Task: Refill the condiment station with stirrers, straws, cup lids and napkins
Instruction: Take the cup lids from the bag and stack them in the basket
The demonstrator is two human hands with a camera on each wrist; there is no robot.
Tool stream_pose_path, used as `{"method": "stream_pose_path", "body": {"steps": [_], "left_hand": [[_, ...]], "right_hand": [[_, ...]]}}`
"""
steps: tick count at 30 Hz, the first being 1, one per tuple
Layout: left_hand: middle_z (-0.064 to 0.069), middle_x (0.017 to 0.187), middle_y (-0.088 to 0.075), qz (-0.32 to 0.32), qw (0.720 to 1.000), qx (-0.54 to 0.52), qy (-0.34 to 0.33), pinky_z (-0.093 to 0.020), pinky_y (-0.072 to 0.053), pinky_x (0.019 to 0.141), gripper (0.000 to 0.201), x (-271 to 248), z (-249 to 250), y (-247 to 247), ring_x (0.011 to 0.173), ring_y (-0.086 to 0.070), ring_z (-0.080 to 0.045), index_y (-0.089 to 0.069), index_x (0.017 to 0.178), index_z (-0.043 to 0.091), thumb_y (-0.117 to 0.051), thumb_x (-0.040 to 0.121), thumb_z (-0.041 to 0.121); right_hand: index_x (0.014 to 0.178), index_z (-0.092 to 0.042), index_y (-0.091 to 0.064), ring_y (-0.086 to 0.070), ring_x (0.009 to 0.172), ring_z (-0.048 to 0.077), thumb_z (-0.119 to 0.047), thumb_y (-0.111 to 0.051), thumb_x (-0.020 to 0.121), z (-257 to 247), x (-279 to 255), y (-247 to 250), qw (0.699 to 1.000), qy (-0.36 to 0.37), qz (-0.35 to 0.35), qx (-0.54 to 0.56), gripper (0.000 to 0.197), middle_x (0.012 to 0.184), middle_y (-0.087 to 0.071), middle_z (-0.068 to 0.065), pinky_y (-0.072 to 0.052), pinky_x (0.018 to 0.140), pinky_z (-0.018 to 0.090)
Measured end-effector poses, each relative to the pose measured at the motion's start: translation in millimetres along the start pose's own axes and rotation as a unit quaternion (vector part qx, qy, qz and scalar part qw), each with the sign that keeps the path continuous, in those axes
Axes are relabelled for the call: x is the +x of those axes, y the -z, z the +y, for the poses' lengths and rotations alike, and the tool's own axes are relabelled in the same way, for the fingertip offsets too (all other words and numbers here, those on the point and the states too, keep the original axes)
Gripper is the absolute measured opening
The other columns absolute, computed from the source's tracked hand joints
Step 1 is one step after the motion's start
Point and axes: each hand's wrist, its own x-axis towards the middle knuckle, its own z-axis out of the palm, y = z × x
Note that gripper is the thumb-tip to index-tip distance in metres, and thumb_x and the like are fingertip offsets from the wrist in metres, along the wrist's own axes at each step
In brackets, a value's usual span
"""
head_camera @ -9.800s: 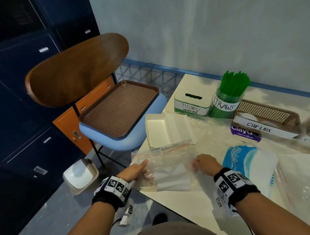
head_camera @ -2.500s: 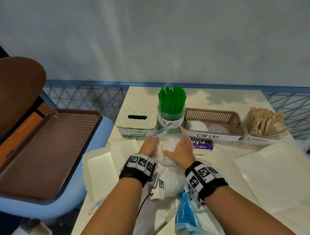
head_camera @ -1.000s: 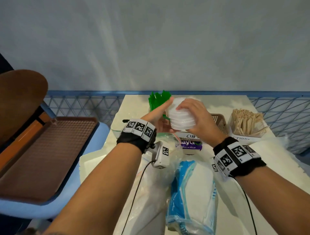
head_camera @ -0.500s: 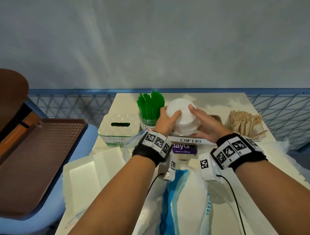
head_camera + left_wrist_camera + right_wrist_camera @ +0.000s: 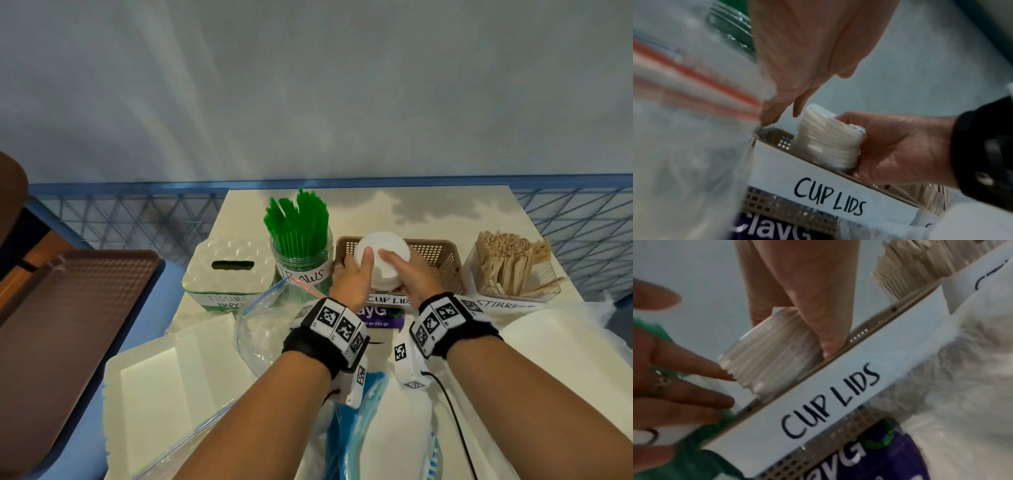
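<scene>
A stack of white cup lids (image 5: 385, 263) stands in the left half of the brown mesh basket (image 5: 442, 260) labelled CUP LIDS. My right hand (image 5: 400, 267) grips the stack from the right, and the left wrist view shows its fingers wrapped round the lids (image 5: 828, 142). My left hand (image 5: 359, 263) is at the stack's left side. Its thumb lies on the top lid and its fingers (image 5: 694, 369) are straight, with one tip touching the lids' edge. The basket's front label (image 5: 828, 402) hides the foot of the stack.
Left of the basket stand a jar of green straws (image 5: 301, 240) and a tissue box (image 5: 227, 270); wooden stirrers (image 5: 510, 267) stand right of it. An open zip bag (image 5: 267, 329), a white foam box (image 5: 164, 377) and a blue napkin pack (image 5: 356, 428) lie nearer me. A brown tray (image 5: 68, 308) sits on the chair at left.
Both hands lifted the lid stack out of the zip bag, carried it forward and lowered it into the CUP LIDS basket. The left fingers have straightened alongside it.
</scene>
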Motion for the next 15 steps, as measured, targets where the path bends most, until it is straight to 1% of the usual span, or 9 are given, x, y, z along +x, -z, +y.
{"method": "stream_pose_path", "body": {"steps": [2, 3, 5, 7, 9, 12, 13, 14, 15], "left_hand": [[-0.018, 0.148, -0.031, 0.001, 1.0, 0.012, -0.006, -0.043, -0.023, 0.113, 0.058, 3.4, -5.8, -2.9, 0.137, -0.028, -0.035, -0.029, 0.142, 0.007, -0.025, 0.099, 0.045], [-0.018, 0.147, -0.032, 0.002, 1.0, 0.016, -0.007, -0.042, -0.023, 0.112, 0.058, 3.0, -6.4, -3.5, 0.137, -0.029, -0.034, -0.029, 0.142, 0.007, -0.026, 0.099, 0.045], [-0.018, 0.145, -0.035, 0.006, 1.0, 0.026, -0.012, -0.039, -0.026, 0.11, 0.058, 6.2, -9.5, -3.6, 0.134, -0.033, -0.034, -0.03, 0.142, 0.006, -0.028, 0.098, 0.044], [-0.019, 0.142, -0.039, 0.008, 0.999, 0.038, -0.007, -0.039, -0.029, 0.108, 0.06, 9.4, -11.2, -3.7, 0.132, -0.037, -0.034, -0.031, 0.14, 0.004, -0.029, 0.097, 0.046], [-0.019, 0.143, -0.039, 0.003, 0.998, 0.059, -0.013, -0.041, -0.031, 0.11, 0.067, 11.7, -12.1, -3.3, 0.132, -0.037, -0.033, -0.03, 0.141, 0.004, -0.023, 0.096, 0.053], [-0.02, 0.145, -0.035, -0.004, 0.997, 0.075, -0.005, -0.042, -0.028, 0.112, 0.071, 15.3, -14.4, -1.1, 0.134, -0.034, -0.032, -0.025, 0.143, 0.0, -0.02, 0.096, 0.053], [-0.021, 0.145, -0.035, -0.003, 0.997, 0.079, -0.001, -0.042, -0.028, 0.112, 0.071, 16.7, -15.8, -0.9, 0.135, -0.033, -0.033, -0.024, 0.143, -0.001, -0.02, 0.097, 0.052], [-0.021, 0.146, -0.034, -0.005, 0.996, 0.089, -0.002, -0.042, -0.027, 0.112, 0.071, 18.0, -16.7, -0.7, 0.135, -0.033, -0.033, -0.024, 0.143, -0.001, -0.021, 0.096, 0.053], [-0.021, 0.146, -0.034, -0.008, 0.995, 0.095, -0.004, -0.043, -0.027, 0.113, 0.072, 18.3, -17.2, -0.8, 0.135, -0.033, -0.033, -0.024, 0.144, 0.001, -0.021, 0.096, 0.054]], "right_hand": [[0.128, -0.016, -0.05, -0.055, 0.104, 0.021, -0.019, -0.063, 0.087, 5.5, 6.5, -0.4, 1.0, -0.009, -0.002, -0.015, 0.044, 0.117, -0.058, 0.004, -0.05, 0.072, 0.024], [0.128, -0.016, -0.05, -0.056, 0.106, 0.022, -0.021, -0.063, 0.086, 7.9, 11.9, -0.1, 0.999, -0.015, -0.014, -0.03, 0.044, 0.119, -0.058, 0.004, -0.052, 0.079, 0.03], [0.128, -0.015, -0.05, -0.057, 0.11, 0.025, -0.025, -0.064, 0.085, 9.1, 19.4, -0.3, 0.995, -0.025, -0.052, -0.078, 0.046, 0.123, -0.059, 0.008, -0.05, 0.094, 0.041], [0.13, -0.013, -0.05, -0.058, 0.11, 0.025, -0.03, -0.065, 0.085, 9.2, 25.0, 0.6, 0.989, -0.044, -0.085, -0.114, 0.051, 0.122, -0.061, 0.009, -0.048, 0.096, 0.04], [0.129, -0.011, -0.051, -0.06, 0.106, 0.025, -0.032, -0.065, 0.084, 8.2, 28.2, 0.2, 0.982, -0.053, -0.108, -0.143, 0.051, 0.118, -0.062, 0.008, -0.051, 0.089, 0.037], [0.129, -0.009, -0.049, -0.058, 0.107, 0.029, -0.03, -0.068, 0.082, 4.7, 30.5, -3.0, 0.977, -0.045, -0.107, -0.177, 0.055, 0.122, -0.058, 0.011, -0.054, 0.081, 0.039], [0.131, -0.009, -0.047, -0.058, 0.107, 0.03, -0.031, -0.068, 0.081, 3.9, 30.9, -4.1, 0.977, -0.043, -0.098, -0.186, 0.059, 0.124, -0.057, 0.012, -0.054, 0.073, 0.037], [0.132, -0.008, -0.046, -0.059, 0.102, 0.029, -0.034, -0.067, 0.082, 2.5, 30.5, -5.4, 0.974, -0.04, -0.089, -0.204, 0.06, 0.125, -0.056, 0.013, -0.051, 0.063, 0.033], [0.132, -0.007, -0.046, -0.06, 0.091, 0.025, -0.039, -0.065, 0.083, -0.2, 28.0, -6.6, 0.968, -0.039, -0.081, -0.236, 0.061, 0.124, -0.057, 0.013, -0.045, 0.056, 0.027]]}}
